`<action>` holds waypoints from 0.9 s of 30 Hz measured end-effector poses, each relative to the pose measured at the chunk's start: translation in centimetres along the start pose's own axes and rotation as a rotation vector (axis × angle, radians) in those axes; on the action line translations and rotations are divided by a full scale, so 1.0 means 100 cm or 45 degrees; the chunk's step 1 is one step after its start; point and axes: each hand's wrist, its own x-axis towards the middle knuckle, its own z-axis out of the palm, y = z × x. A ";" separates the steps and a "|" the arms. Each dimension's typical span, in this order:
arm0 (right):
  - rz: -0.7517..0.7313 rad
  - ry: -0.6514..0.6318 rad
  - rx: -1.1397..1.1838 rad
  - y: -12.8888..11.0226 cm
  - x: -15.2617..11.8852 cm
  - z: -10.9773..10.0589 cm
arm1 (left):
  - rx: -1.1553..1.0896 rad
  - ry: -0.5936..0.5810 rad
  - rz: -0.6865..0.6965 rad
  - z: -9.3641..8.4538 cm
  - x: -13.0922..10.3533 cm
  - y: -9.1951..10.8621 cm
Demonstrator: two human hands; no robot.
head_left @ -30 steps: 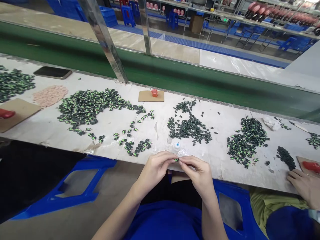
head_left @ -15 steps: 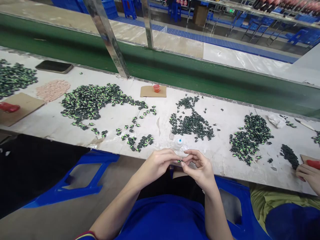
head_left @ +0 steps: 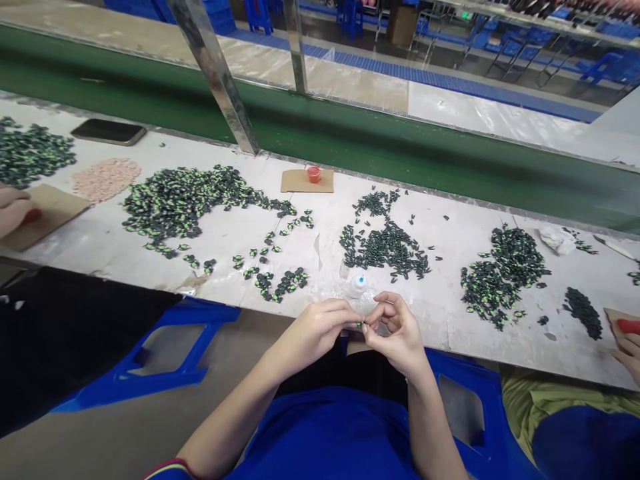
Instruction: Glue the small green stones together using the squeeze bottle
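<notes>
A small dark piece with bright green marks is pinched between the fingertips of my left hand at the table's near edge. My right hand meets it there, thumb and index finger closed against the same piece; most of it is covered by the fingers. Just beyond my hands stands a white bottle with a blue tip. Farther back lies a pile of small dark elongated pieces. To the left spreads a large heap of dark-and-green pieces, with several strays nearer me.
A red cup sits on cardboard at the back. Another dark-green pile lies right, near a co-worker's hand. Left are pale pink pieces, a phone and another person's hand. A metal post rises behind.
My hands keep nearly the same pose around the small piece. At the far left another person's hand has come in over the red item. The co-worker's hand at right has drawn back from the dark pile.
</notes>
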 end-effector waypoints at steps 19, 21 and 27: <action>-0.161 0.041 -0.302 -0.002 -0.003 0.001 | -0.165 0.034 -0.218 -0.001 0.005 0.021; -0.185 0.029 -0.313 -0.003 -0.004 0.001 | -0.168 0.074 -0.215 0.001 0.005 0.021; -0.280 0.002 -0.412 -0.007 -0.004 0.001 | -0.202 0.124 -0.256 0.004 0.006 0.019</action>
